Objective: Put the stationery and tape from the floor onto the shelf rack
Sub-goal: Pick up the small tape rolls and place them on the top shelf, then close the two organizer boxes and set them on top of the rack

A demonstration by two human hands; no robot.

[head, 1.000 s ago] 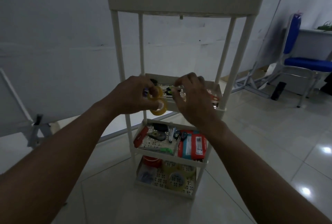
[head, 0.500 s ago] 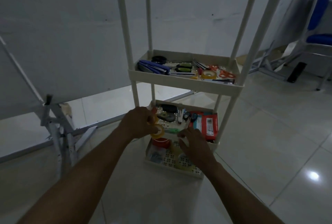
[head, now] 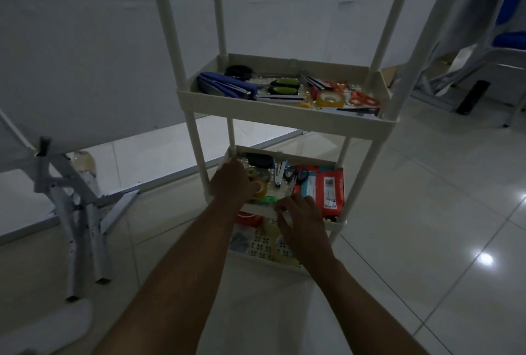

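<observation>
A cream shelf rack [head: 287, 118] stands on the tiled floor. My left hand [head: 232, 184] grips a yellow tape roll [head: 261, 188] over the left part of the middle tier. My right hand [head: 300, 219] hovers in front of that tier's front edge with fingers loosely curled and nothing in it. The middle tier holds a black tape roll [head: 258, 159], small scissors [head: 296, 174], a green item [head: 269, 199] and a red packet [head: 330, 189]. On the upper tier lie a blue stapler [head: 225, 87], a yellow tape roll [head: 331, 99] and orange scissors [head: 363, 98].
The bottom tier [head: 264, 243] holds a red item and clear tape rolls, partly hidden by my right hand. Folded white metal legs [head: 76, 206] stand at the left. A blue chair [head: 509, 38] is at the far right. A white wall panel is behind the rack.
Both hands dropped from the upper tier to the middle tier, the left one still carrying the yellow tape. The view came closer and tilted down.
</observation>
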